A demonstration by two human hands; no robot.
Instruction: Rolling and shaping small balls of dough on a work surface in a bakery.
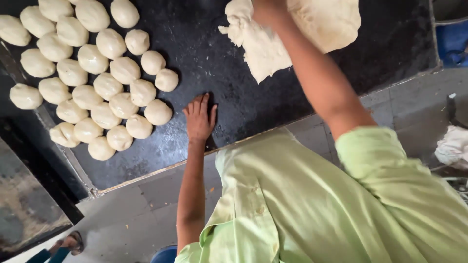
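- The black worktop is seen as dark stone, faintly glossy and dusted with flour.
- The dough balls on it are smooth, matt and pale.
- The large dough mass looks soft, matt and torn-edged.
- The light green shirt below the worktop is woven cloth, matt.

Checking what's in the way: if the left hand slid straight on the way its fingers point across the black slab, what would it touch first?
Mostly bare black slab lies ahead of the left hand. Its fingers point up the picture, between the dough balls and the big dough mass; the way looks free.
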